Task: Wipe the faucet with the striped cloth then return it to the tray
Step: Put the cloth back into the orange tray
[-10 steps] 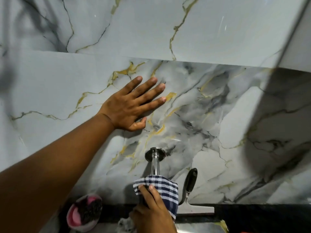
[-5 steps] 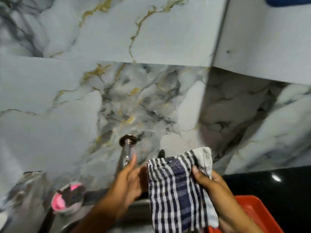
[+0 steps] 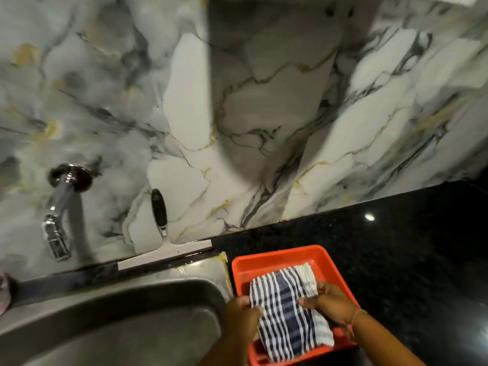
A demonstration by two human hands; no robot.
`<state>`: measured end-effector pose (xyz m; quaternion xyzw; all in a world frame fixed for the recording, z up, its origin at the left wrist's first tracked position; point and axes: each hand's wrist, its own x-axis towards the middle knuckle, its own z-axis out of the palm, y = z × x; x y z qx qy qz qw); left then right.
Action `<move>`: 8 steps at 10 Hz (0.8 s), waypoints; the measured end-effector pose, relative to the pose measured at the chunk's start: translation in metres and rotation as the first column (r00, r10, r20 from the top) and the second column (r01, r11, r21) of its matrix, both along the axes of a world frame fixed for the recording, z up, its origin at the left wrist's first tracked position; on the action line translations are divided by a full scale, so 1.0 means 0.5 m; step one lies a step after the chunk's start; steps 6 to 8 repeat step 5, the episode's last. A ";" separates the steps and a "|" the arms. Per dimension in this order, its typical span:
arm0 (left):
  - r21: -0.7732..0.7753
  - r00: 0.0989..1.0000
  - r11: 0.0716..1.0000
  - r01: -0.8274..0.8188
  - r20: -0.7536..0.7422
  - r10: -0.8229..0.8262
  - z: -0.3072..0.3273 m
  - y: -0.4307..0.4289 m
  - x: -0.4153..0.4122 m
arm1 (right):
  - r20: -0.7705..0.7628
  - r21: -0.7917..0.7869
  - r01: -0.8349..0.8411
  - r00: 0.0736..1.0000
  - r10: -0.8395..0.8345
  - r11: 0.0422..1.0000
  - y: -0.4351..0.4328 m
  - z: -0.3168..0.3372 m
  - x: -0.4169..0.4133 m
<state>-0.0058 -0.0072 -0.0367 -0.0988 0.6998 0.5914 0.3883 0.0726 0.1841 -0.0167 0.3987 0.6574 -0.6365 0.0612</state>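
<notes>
Fingers: both sets closed on the striped cloth (image 3: pixel 287 310), pinching its opposite edges; nothing else held.
Left hand (image 3: pixel 241 317): on the cloth's sink-side edge, thumb over the fabric, fingers hidden beneath.
Right hand (image 3: pixel 330 303): on the counter-side edge, fingers (image 3: pixel 307 302) reaching furthest across the fabric, so judged nearer the cloth's middle.
Cloth: spread between the two hands, long axis running from the near corner away toward the wall, stripes along that axis.
Below the fingers: red tray (image 3: pixel 280 256), cloth lying over its floor; touching or just above, cannot tell.
Coming move: judged a straight lowering and letting go, no sideways carry needed.
Beyond the left hand: steel sink (image 3: pixel 118 320), tray rim just beside its edge.
Further left and away: chrome faucet (image 3: pixel 59 207) on the wall, uncovered, well apart from the cloth; squeegee (image 3: pixel 163 241) leaning between faucet and tray.
Surface: black speckled counter (image 3: pixel 383 249) under the tray, bare on the right.
Room: marble wall (image 3: pixel 264 101) behind, dim light.
</notes>
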 end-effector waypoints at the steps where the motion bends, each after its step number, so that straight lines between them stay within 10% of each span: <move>1: -0.133 0.996 0.991 -0.006 -0.085 -0.005 -0.037 0.080 -0.012 | 0.017 0.084 0.084 0.996 -0.085 0.993 0.045 -0.063 -0.028; 5: -0.161 0.985 0.987 0.014 -0.167 -0.042 -0.075 0.116 -0.007 | 0.128 0.510 0.075 0.979 -0.161 0.857 0.069 -0.140 -0.008; 8: -0.161 0.985 0.987 0.014 -0.167 -0.042 -0.075 0.116 -0.007 | 0.128 0.510 0.075 0.979 -0.161 0.857 0.069 -0.140 -0.008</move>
